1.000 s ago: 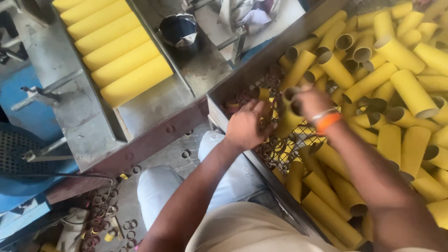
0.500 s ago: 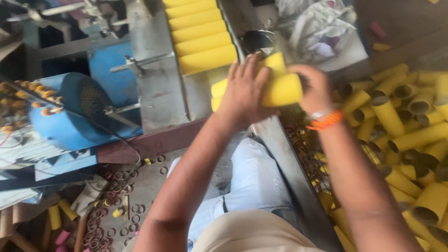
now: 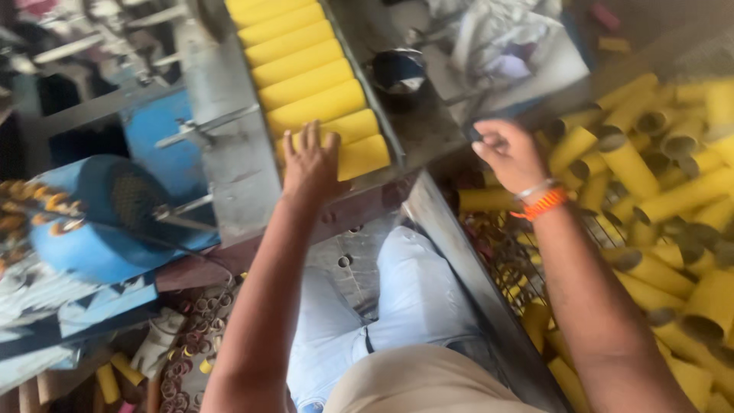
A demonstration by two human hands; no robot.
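Left hand (image 3: 311, 162) lay flat, open, on the nearest yellow tube (image 3: 359, 155), axis crosswise; we saw right hand (image 3: 511, 155) loosely curled, empty.

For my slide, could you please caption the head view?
Left hand presses yellow cardboard tubes lined in a metal tray; right hand hovers over a loose tube pile.

The yellow tube (image 3: 365, 156) has left both hands and now lies last in the tray's (image 3: 397, 149) row; the right hand (image 3: 511, 155) has pulled away toward the bin's (image 3: 451, 229) edge.
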